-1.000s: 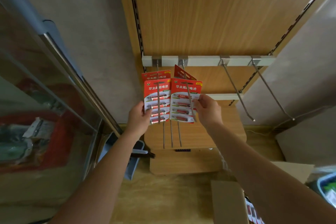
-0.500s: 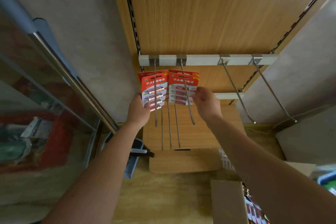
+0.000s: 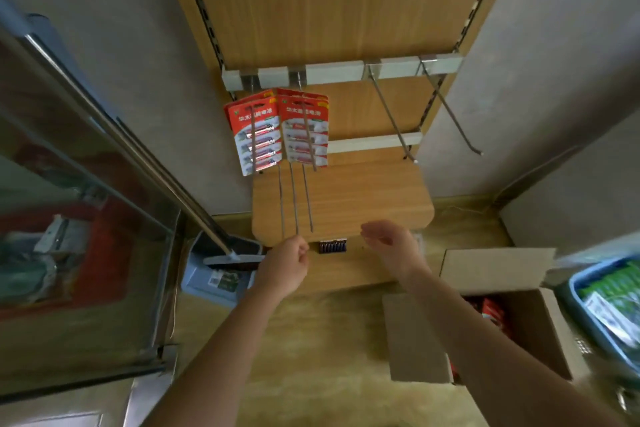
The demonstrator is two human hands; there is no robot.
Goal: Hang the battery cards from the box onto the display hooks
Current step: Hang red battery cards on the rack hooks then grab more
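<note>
Red battery cards hang in two stacks on the two leftmost display hooks: a left stack [image 3: 258,135] and a right stack [image 3: 304,128]. Two bare hooks [image 3: 391,118] stick out from the white rail [image 3: 332,74] further right. My left hand [image 3: 285,265] is low, in front of the wooden shelf, fingers loosely curled with nothing in them. My right hand [image 3: 393,250] is beside it, fingers apart and empty. The open cardboard box [image 3: 491,270] with red cards inside sits on the floor at lower right.
A wooden shelf [image 3: 343,201] juts out below the hooks, with a pack of batteries [image 3: 333,247] under its front edge. A glass cabinet [image 3: 79,218] fills the left. A blue dustpan and broom [image 3: 221,270] stand by it. A blue basket [image 3: 609,302] sits far right.
Both hands let go of the cards, which now hang on the hooks, and dropped down in front of the shelf. The camera tilted down and the box came into view.
</note>
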